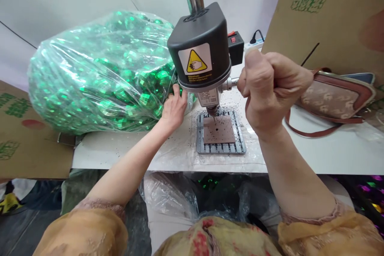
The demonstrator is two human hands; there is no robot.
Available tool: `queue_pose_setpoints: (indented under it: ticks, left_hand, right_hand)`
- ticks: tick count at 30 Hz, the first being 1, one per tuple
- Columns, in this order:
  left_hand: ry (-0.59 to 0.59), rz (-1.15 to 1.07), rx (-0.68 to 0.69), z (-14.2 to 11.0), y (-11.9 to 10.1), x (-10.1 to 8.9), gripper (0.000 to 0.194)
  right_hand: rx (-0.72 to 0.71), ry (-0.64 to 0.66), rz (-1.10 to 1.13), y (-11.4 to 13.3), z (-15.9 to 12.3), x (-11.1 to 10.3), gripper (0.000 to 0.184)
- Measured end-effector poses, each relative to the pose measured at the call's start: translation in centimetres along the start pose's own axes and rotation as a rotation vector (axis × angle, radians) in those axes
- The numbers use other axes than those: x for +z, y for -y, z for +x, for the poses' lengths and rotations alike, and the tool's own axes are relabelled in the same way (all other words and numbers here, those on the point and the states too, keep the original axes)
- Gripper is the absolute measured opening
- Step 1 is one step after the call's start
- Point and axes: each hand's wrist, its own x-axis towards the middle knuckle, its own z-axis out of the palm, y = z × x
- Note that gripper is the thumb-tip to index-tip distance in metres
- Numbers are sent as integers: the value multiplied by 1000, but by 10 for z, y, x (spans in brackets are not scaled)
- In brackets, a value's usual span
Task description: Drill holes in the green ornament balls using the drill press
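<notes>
In the head view, our left hand [175, 108] was over by the green beads [150, 98], at the right end of the big clear bag [69, 60]. The beads were just past our fingertips, up and to the left. We think this was the gap that mattered most. The bag's long side ran left to right, and our left hand was much nearer to the beads than our right hand [267, 88]. Two left fingers poked out straight and the others were bent. We could not tell if they pinched a bead, because the tips were partly lost among the shiny things.

Our right hand was a tight fist around the handle [233, 83] of the black drill [199, 40]. It was on the far side of the drill, well apart from the beads.

The brown board [222, 136] lay flat on the metal base [241, 148], under the drill, down and to the right of our left hand. The drill bit [214, 119] pointed down near a small hole [217, 129] in the board. We could not tell if its tip touched anything. Little dark bits were spread on the board and around the base.
</notes>
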Motion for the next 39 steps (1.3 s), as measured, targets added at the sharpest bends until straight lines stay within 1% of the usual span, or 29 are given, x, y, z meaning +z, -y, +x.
queue_pose_setpoints:
  ticks: [3, 6, 8, 10, 11, 12, 13, 14, 15, 17, 19, 20, 22, 24, 26, 28, 30, 32, 33, 34, 36, 39]
  left_hand:
    - [-103, -88, -32, -3, 3, 8, 30]
    - [-257, -211, -78, -11, 8, 15, 34]
    - [-393, -312, -38, -22, 7, 18, 36]
    - [-514, -450, 40, -37, 0, 23, 38]
    - [-544, -546, 69, -46, -5, 26, 38]
    - [-550, -668, 71, -55, -12, 29, 39]
    - [-529, -818, 36, -64, -20, 33, 39]
    - [-478, -995, -32, -72, -28, 36, 40]
    - [-402, -1184, -124, -80, -35, 40, 40]
    - [-202, -1542, -332, -90, -45, 46, 41]
    - [-16, -1798, -500, -94, -49, 50, 40]
    - [51, -1881, -565, -94, -49, 51, 39]
    - [135, -1990, -663, -92, -46, 51, 37]
    - [204, -2067, -739, -90, -42, 50, 34]
    - [282, -2159, -798, -90, -39, 49, 32]
    - [363, -2268, -843, -90, -38, 47, 33]
    - [417, -2342, -890, -91, -39, 46, 35]
    - [420, -2358, -937, -91, -41, 46, 32]
    - [398, -2349, -944, -92, -42, 47, 28]
    - [364, -2336, -930, -93, -43, 47, 25]
    - [301, -2286, -835, -94, -44, 49, 26]
    - [273, -2103, -631, -96, -44, 54, 50]
  right_hand:
    - [-18, -12, -38, 1, 0, 0, 57]
    - [-52, -32, -80, 1, 0, -1, 57]
    - [-54, -37, -95, 1, 0, -1, 56]
    - [-56, -33, -88, 1, -1, -1, 56]
    - [-59, -31, -74, 0, -1, 0, 56]
    - [-62, -26, -58, 0, 0, 0, 57]
    - [-67, -20, -42, 0, 0, 0, 58]
    - [-78, -15, -28, 0, 0, 1, 59]
    - [-91, -10, -19, -1, 0, 1, 60]
    - [-112, 0, -20, -1, 1, 1, 61]
    - [-110, -2, -42, -1, 1, 1, 61]
    - [-102, -4, -55, -1, 0, 1, 60]
    - [-78, -10, -82, 0, -1, 0, 58]
    - [-56, -13, -102, 0, -2, 0, 57]
    - [-65, -13, -90, 1, -3, 0, 56]
    - [-93, -11, -64, 1, -3, 0, 57]
    - [-101, -13, -60, 2, -2, 0, 56]
    - [-91, -14, -88, 3, -2, 0, 55]
    - [-93, -14, -99, 4, -2, 0, 56]
    - [-104, -14, -95, 4, -1, 0, 56]
    - [-138, -6, -56, 4, 0, 0, 56]
    - [-165, 9, 0, 4, 0, 0, 54]
